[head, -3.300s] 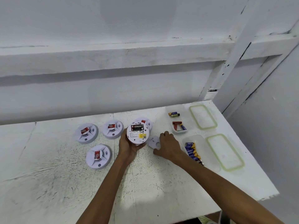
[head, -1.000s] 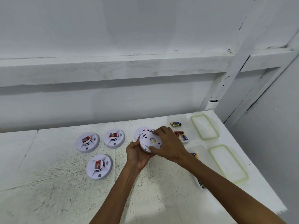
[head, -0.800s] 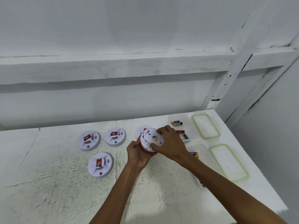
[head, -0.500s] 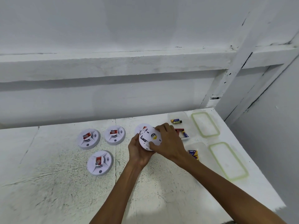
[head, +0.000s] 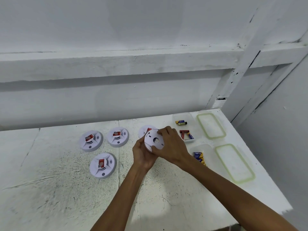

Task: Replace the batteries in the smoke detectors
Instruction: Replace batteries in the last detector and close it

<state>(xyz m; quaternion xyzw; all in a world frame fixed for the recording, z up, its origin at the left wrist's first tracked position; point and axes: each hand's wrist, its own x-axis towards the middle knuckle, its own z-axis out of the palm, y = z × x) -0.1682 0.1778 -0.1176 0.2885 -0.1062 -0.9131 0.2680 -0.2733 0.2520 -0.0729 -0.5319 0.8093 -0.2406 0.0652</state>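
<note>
On the scuffed white surface (head: 50, 189) lie four smoke detectors. Three sit in the open at the left, each with a red label on top: a far-left detector (head: 90, 140), a middle detector (head: 118, 136) and a near detector (head: 102, 165). A fourth, half-hidden detector (head: 144, 130) lies just behind the hands.

A fifth detector (head: 154, 140) is lifted off the surface and tilted, its plain white back toward the camera. The left hand (head: 141, 155) cups it from below and from the left, fingers curled round its rim. The right hand (head: 172, 147) grips it from the right, fingers bent over the upper edge and the thumb pressed on the lower part of the back.

To the right stand two clear tubs. The far tub (head: 191, 120) holds two small clusters of batteries (head: 181, 122), too small to count surely. The near tub (head: 209, 152) holds a bundle of blue-and-yellow batteries (head: 199, 156), partly hidden by the right forearm. Beside each tub lies one of two green-rimmed lids, the far lid (head: 211, 125) and the near lid (head: 235, 163).
</note>
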